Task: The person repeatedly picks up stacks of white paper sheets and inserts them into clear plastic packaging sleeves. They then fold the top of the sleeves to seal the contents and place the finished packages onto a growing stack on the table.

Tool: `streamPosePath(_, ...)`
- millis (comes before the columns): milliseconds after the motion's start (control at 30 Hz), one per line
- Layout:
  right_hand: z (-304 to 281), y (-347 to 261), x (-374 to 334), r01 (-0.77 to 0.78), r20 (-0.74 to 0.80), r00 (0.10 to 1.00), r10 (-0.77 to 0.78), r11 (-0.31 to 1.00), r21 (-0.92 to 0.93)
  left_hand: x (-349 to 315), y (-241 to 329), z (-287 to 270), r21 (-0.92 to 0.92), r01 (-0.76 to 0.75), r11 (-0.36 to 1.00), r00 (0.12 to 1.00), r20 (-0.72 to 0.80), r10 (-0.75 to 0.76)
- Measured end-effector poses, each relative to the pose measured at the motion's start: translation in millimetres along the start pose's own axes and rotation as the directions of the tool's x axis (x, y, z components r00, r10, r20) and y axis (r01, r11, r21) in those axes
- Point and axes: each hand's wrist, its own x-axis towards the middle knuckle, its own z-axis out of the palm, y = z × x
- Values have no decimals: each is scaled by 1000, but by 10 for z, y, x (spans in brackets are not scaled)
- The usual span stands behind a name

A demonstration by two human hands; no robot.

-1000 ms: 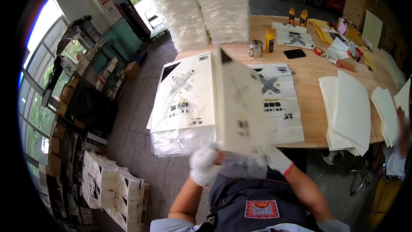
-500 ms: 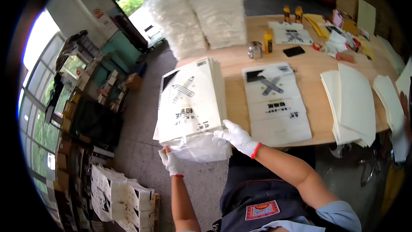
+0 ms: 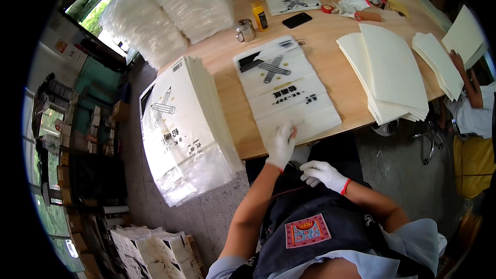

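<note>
My left hand point(image 3: 281, 145), in a white glove with a bare thumb tip, is closed at the near edge of the flat, clear printed plastic bags point(image 3: 284, 85) on the table. Its thumb and fingers pinch the film there. My right hand point(image 3: 325, 174), gloved too, hovers before my apron with loosely bent fingers and nothing visible in it. To the left, a thick stack of white paper in printed plastic bags point(image 3: 178, 119) lies at the table's corner. Its loose clear bag ends hang over the near edge.
Fanned white paper sheets point(image 3: 395, 70) lie at the right, with a smaller paper stack point(image 3: 436, 64) near another person's hand point(image 3: 457, 62). Tall bundles of clear plastic point(image 3: 191, 2) stand far left. A metal mug point(image 3: 245, 30), drink bottle point(image 3: 260, 16) and phone point(image 3: 297, 19) sit behind the bags.
Both hands have let go of the bagged paper stack at the left. My left hand has moved right to the flat bags; my right hand has drawn back toward my apron. The view has shifted right.
</note>
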Motion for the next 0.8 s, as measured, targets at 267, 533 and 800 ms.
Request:
streamPosePath(267,-167,122,-141,54,-64,997,-47,992,117,792,-293,277,30,18,999,926,377,-28)
streamPosePath(533,-297,-95,-35,136,-88,988,-127,985,104,916,4,-89,-24,280,960,777,593,-212)
streamPosePath(800,-410,-434,215,252,-147,963,-224,945,210,1015,46,-213,22,150,988,764,632,-130)
